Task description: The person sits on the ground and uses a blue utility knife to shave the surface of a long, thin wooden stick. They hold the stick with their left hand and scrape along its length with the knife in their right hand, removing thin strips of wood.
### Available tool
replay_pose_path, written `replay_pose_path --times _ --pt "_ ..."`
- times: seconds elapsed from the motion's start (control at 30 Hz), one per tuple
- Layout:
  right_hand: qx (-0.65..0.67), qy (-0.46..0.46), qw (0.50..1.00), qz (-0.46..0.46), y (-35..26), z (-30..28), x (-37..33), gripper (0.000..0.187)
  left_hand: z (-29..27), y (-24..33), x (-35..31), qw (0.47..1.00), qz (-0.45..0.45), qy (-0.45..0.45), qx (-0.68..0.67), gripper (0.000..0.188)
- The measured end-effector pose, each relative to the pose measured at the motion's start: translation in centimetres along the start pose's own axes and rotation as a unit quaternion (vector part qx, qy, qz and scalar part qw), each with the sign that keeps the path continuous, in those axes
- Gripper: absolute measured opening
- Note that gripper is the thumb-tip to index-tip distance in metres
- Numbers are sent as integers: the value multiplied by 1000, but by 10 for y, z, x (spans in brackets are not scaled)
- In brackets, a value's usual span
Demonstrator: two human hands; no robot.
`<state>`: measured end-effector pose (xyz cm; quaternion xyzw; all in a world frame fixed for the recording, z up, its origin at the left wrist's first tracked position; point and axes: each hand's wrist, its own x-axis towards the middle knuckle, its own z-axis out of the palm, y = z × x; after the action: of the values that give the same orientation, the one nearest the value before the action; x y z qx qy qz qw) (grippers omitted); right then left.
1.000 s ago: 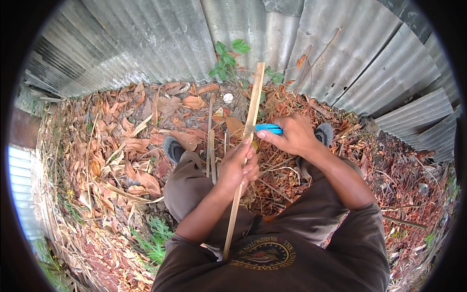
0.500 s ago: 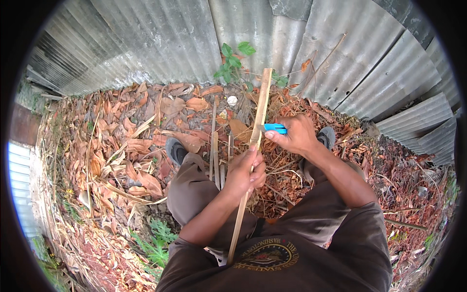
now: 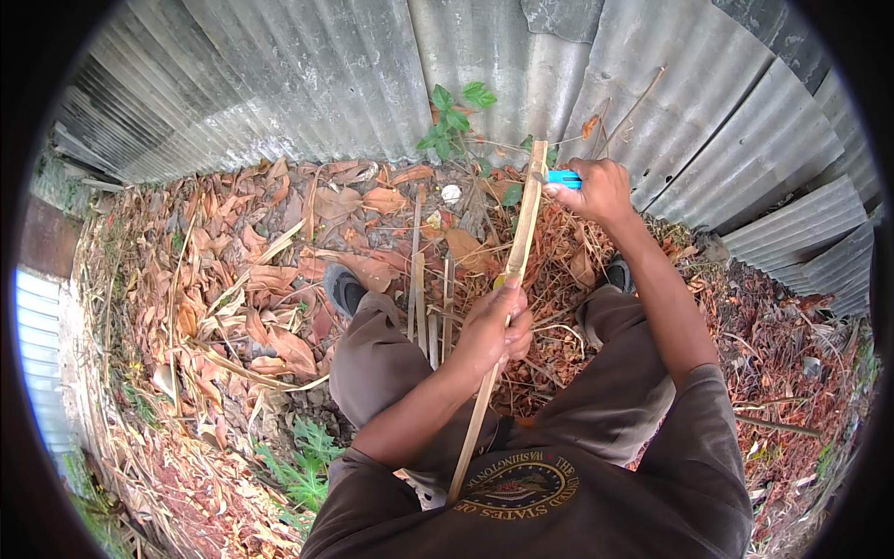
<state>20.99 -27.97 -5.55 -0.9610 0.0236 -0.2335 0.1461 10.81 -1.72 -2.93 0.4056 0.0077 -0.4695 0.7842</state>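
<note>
A long, pale strip of split bamboo or wood [image 3: 527, 219] slants from my lap up and away toward the fence. My left hand [image 3: 494, 331] is wrapped round it near its middle. In my right hand [image 3: 599, 193] is a utility knife with a blue handle [image 3: 564, 179], gripped in closed fingers. The knife's tip meets the strip close to its far end; the blade itself is too small to make out clearly. The strip's near end rests against my dark shirt.
Several thin strips [image 3: 419, 298] lie on the ground between my shoes. Dry brown leaves [image 3: 275, 279] cover the soil. A corrugated metal fence [image 3: 307, 74] stands ahead, with a small green plant [image 3: 451, 121] at its foot. Green weeds [image 3: 303, 461] grow at the lower left.
My right hand and the knife have moved up along the strip toward its far end. The strip and my left hand have shifted slightly right.
</note>
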Motion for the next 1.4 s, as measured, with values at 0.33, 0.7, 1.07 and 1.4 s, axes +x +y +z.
replay_pose_path --times 0.33,0.7,1.07,1.4 --pt "120 -111 979 122 16 -37 -23 74 -11 12 -4 997 -3 5 -82 41" --pt "123 -97 986 -62 -65 -29 -45 65 -10 12 2 964 -6 -108 -243 44" --pt "75 -66 983 -154 -68 -17 -43 69 -16 8 -2 966 -16 -81 -244 43" --pt "21 -23 964 263 66 -11 25 97 20 -22 -24 969 -99 -194 -119 44"
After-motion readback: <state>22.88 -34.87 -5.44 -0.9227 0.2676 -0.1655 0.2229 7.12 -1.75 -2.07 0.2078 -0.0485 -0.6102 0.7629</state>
